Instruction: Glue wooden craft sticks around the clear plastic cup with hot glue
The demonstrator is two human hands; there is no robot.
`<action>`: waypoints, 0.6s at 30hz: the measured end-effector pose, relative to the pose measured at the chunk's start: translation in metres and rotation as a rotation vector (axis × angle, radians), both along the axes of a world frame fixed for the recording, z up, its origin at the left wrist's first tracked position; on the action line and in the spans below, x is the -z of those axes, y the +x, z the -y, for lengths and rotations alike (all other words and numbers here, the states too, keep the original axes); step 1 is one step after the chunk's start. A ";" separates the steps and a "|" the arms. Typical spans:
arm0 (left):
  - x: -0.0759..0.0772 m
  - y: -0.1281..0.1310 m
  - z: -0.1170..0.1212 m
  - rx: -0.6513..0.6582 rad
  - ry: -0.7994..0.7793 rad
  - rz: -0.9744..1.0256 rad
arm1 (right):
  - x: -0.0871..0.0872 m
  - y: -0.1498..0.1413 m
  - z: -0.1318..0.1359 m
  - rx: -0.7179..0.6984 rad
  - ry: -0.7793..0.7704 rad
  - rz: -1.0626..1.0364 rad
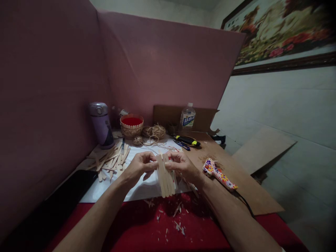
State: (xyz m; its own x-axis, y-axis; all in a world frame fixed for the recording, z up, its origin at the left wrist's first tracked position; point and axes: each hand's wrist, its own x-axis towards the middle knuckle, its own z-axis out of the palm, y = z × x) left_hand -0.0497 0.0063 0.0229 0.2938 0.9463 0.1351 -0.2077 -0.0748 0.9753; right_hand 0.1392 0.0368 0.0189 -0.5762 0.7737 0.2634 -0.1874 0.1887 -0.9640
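Several wooden craft sticks [166, 180], side by side in a flat row, are held up between my two hands over the front of the white sheet. My left hand [143, 165] pinches the left edge of the row near its top. My right hand [181, 165] grips the right side, thumb across the front of the sticks and the other fingers partly hidden behind. A loose pile of craft sticks [112, 159] lies left of my left hand. To the right of my right forearm rests a flower-patterned glue gun [219, 175] with a black cord.
Behind my hands are a purple flask [101, 126], a stick-sided bowl with red inside [132, 126], balls of twine [154, 132], a yellow-black cutter [187, 140] and a plastic bottle [188, 117]. Wood shavings lie on the red cloth [131, 227]. Brown cardboard [252, 192] covers the right side.
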 end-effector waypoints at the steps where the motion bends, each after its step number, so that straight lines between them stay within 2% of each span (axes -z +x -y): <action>1: 0.000 0.000 0.000 0.000 -0.001 0.002 | 0.000 0.000 0.000 0.001 0.001 0.003; 18: -0.001 0.004 0.002 -0.048 -0.020 0.001 | -0.003 -0.001 0.003 0.035 -0.001 -0.001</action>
